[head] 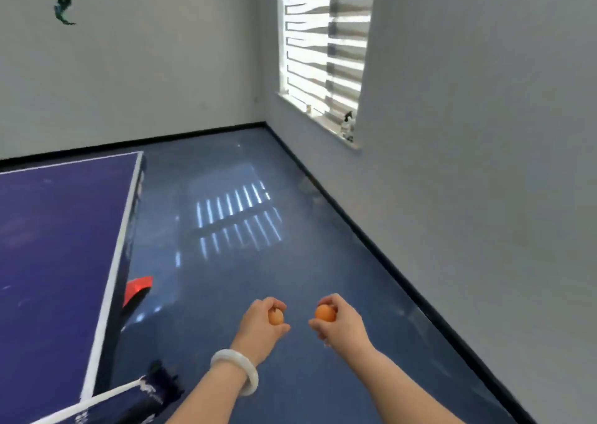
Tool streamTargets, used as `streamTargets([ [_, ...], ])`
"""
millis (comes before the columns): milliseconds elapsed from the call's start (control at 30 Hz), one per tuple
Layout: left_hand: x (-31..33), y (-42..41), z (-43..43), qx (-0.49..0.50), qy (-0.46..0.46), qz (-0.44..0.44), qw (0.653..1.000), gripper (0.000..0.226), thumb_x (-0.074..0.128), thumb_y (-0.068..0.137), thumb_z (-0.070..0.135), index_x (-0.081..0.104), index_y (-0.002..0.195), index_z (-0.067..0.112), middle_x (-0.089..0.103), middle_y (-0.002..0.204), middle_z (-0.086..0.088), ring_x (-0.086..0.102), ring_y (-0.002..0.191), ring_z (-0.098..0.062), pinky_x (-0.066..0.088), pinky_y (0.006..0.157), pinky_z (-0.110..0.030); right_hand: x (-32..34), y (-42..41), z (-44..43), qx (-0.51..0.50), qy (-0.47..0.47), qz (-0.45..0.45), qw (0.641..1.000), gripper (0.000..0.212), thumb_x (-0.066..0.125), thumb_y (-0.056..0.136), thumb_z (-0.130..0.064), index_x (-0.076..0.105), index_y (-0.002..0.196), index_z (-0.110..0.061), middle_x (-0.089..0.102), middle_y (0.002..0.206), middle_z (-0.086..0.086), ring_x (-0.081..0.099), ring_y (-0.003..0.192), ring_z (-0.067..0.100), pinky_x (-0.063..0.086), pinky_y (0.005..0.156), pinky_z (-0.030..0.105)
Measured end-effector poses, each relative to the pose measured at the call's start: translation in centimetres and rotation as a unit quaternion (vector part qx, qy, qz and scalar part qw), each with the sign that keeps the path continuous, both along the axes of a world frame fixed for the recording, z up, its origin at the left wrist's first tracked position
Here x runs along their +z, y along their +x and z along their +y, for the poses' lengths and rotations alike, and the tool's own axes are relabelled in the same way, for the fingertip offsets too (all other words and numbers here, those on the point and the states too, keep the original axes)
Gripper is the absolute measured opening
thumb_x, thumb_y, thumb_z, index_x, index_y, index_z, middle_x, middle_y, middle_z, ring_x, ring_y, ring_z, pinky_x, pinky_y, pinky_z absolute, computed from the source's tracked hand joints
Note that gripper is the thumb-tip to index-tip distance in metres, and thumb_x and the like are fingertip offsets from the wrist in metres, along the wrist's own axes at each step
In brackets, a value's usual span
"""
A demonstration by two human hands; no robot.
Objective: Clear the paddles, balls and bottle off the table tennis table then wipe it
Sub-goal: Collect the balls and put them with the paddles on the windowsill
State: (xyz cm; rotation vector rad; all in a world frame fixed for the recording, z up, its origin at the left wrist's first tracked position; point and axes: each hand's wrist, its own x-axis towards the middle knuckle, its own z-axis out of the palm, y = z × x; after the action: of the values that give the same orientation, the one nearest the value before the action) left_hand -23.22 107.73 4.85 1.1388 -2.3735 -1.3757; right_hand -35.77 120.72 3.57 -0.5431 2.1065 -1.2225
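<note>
Blue floor (290,262) lies beside the table (48,246); over it the left hand (263,322) grips one orange ball (275,317) and the right hand (339,322) a second ball (324,313), fingers (329,299) curled round each. Carrying them well likely means a snug hold until set somewhere they cannot roll.

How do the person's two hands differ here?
The left hand wears a white bangle at the wrist; the right hand has a bare wrist. The left hand's fingers hide much of the left ball; the right ball shows more fully. Both hands grip one orange ball over the blue floor.
</note>
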Motion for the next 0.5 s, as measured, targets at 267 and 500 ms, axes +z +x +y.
streamTargets([
  [267,-1.4,-10.7,11.6,-0.239,0.037,0.01,0.97,0.028,0.069,0.087,0.014,0.058,0.107,0.028,0.052,0.11,0.006,0.056,0.098,-0.011,0.042,0.073,-0.018,-0.8,-3.4,16.2,-0.246,0.018,-0.009,0.969,0.032,0.075,0.077,-0.021,0.054,0.095,-0.035,0.063,0.094,0.0,0.06,0.057,0.01,0.053,0.053,0.021],
  [500,-2.4,-13.9,26.6,-0.383,0.055,-0.023,0.922,0.027,0.07,0.086,0.014,0.056,0.105,0.027,0.055,0.11,0.006,0.062,0.091,-0.012,0.042,0.067,-0.016,-2.3,-1.5,33.4,-0.407,0.021,-0.033,0.913,0.03,0.077,0.079,-0.015,0.056,0.096,-0.028,0.065,0.092,0.003,0.059,0.054,0.011,0.052,0.053,0.022],
])
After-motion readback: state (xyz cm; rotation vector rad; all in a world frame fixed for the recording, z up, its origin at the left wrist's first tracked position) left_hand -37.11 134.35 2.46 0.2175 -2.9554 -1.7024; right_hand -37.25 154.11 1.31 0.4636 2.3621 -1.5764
